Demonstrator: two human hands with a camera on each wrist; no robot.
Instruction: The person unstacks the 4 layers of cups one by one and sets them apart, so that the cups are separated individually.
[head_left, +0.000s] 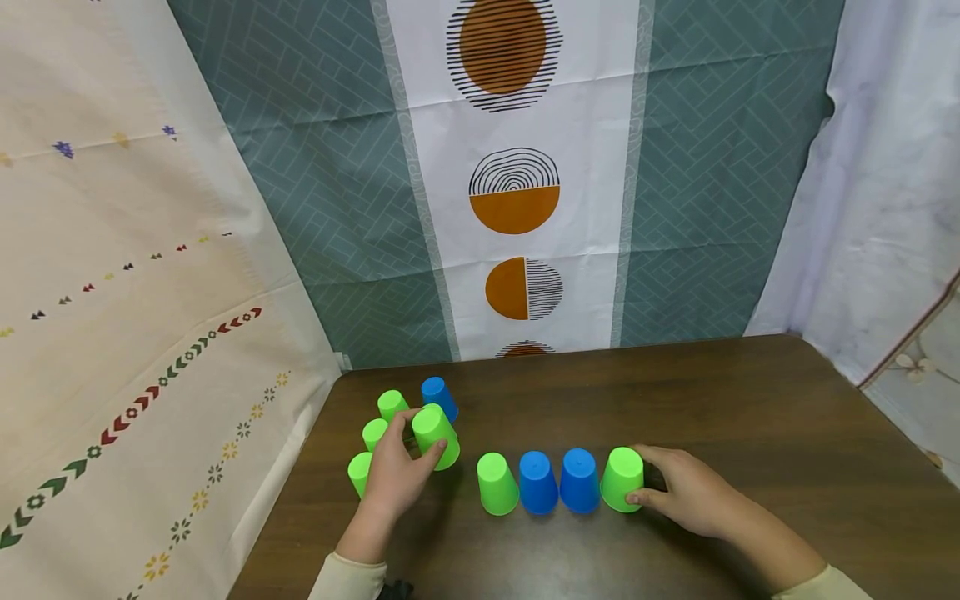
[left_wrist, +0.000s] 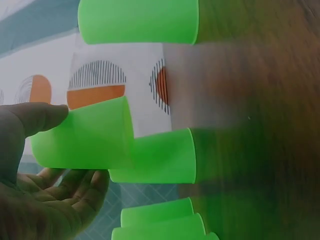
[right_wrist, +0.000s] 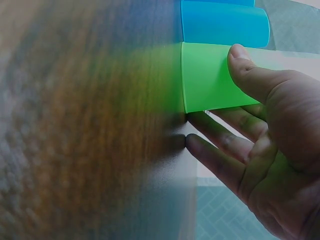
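My left hand [head_left: 397, 471] grips an upside-down green cup [head_left: 435, 437] between thumb and fingers. In the left wrist view this cup [left_wrist: 85, 135] is raised off the table, its rim apart from the wood. My right hand [head_left: 686, 492] holds another green cup [head_left: 622, 481], which stands upside down at the right end of a row. The right wrist view shows the thumb on one side of that cup [right_wrist: 210, 77] and the fingers on the other, fingertips low by the tabletop. Leftward in the row come two blue cups [head_left: 580, 482] and a green cup [head_left: 498, 485].
Beyond the left hand stand more upturned cups: a blue cup [head_left: 440, 398] at the back and several green cups [head_left: 392, 405] along the left. The dark wooden table [head_left: 712, 400] reaches back to a patterned curtain [head_left: 517, 208]. A pale embroidered cloth [head_left: 150, 333] hangs at left.
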